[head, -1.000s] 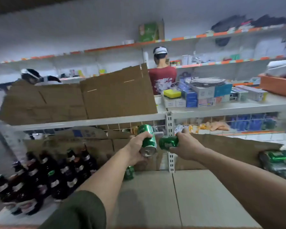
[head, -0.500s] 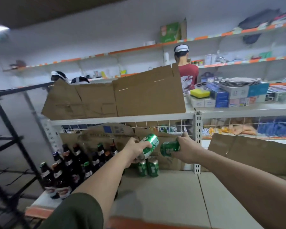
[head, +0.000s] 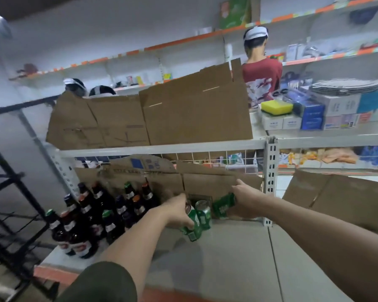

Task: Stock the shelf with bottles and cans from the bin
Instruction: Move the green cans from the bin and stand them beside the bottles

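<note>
Two cans gripped: my left hand [head: 177, 212] wraps the tilted can [head: 193, 227], my right hand [head: 247, 201] the sideways can [head: 223, 207] — set down crooked, I fear the tilted one topples the standing can [head: 204, 214] beside it

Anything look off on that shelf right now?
Nothing spilled. The left hand grips a tilted can beside the upright can on the shelf; the right hand holds a sideways can. The cardboard behind has ragged edges.

Left hand [head: 176, 212] covers the top of the left can [head: 193, 227]; right hand [head: 247, 201] hides one end of the right can [head: 223, 206]. Labels on cans and bottles [head: 92, 214] are blurred, unreadable. Cardboard [head: 205, 184] blocks everything behind it.
</note>
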{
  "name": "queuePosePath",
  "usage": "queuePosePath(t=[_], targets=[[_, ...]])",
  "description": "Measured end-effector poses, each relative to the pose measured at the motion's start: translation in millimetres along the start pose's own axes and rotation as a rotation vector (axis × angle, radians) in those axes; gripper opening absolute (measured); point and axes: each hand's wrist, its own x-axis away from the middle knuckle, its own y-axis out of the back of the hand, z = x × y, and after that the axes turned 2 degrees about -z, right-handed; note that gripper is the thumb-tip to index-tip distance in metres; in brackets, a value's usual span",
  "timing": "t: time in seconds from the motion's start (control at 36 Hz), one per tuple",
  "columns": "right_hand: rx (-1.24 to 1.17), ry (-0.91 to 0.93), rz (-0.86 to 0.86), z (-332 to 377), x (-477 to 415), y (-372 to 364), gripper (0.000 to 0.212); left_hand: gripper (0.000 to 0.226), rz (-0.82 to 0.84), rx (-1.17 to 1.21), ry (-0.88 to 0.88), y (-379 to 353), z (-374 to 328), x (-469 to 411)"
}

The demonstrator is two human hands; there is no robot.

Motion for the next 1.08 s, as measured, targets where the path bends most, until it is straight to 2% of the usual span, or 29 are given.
queuePosePath(t=[0.06, 0.14, 0.17, 0.28, 0.36, 0.42, 0.56, 0.64, 0.72, 0.78, 0.92, 1.0, 1.06, 1.08], targets=[[-0.015, 0.015, 0.010, -1.8, -2.1, -7.1, 0.043, 0.070, 0.010, 0.012, -0.003, -5.1, 5.1, -6.8], [-0.052, 0.026, 0.053, 0.1, -3.3, -17.9, 0.019, 0.072, 0.085, -0.001, -0.018, -11.5, 13.6, -15.1], [-0.060, 0.032, 0.066, 0.8, -5.2, -22.5, 0.017, 0.075, 0.118, -0.016, -0.016, -14.2, 16.3, -17.5], [-0.069, 0.010, 0.087, 4.3, -15.0, -38.2, 0.023, 0.099, 0.147, -0.065, -0.004, -27.5, 29.0, -27.6], [-0.060, -0.024, 0.126, 12.9, -22.8, -45.9, 0.026, 0.104, 0.161, -0.115, -0.031, -32.1, 40.1, -37.3], [-0.050, -0.039, 0.137, 18.6, -27.0, -51.6, 0.030, 0.095, 0.191, -0.182, -0.079, -29.9, 44.7, -40.1], [-0.024, -0.074, 0.181, 28.7, -37.9, -74.9, 0.043, 0.048, 0.180, -0.240, -0.259, -35.6, 61.8, -52.6], [0.015, -0.088, 0.227, 37.8, -43.4, -86.9, 0.052, 0.030, 0.211, -0.278, -0.341, -36.9, 67.9, -57.1], [0.056, -0.076, 0.243, 46.4, -47.9, -97.9, 0.052, 0.041, 0.225, -0.364, -0.419, -38.6, 74.7, -59.8], [0.074, -0.084, 0.240, 51.2, -50.0, -106.6, 0.048, 0.040, 0.203, -0.403, -0.460, -42.3, 80.8, -62.8], [0.081, -0.096, 0.225, 61.5, -55.6, -126.2, 0.050, 0.044, 0.200, -0.451, -0.467, -54.4, 93.5, -74.9], [0.067, -0.096, 0.219, 63.9, -58.8, -137.7, 0.052, 0.058, 0.139, -0.440, -0.552, -59.0, 98.0, -81.2], [0.042, -0.108, 0.215, 66.1, -60.5, -141.8, 0.052, 0.042, 0.163, -0.401, -0.493, -61.6, 101.5, -83.9], [0.036, -0.108, 0.207, 67.0, -61.8, -142.8, 0.051, 0.046, 0.197, -0.309, -0.418, -62.6, 102.7, -84.8]])
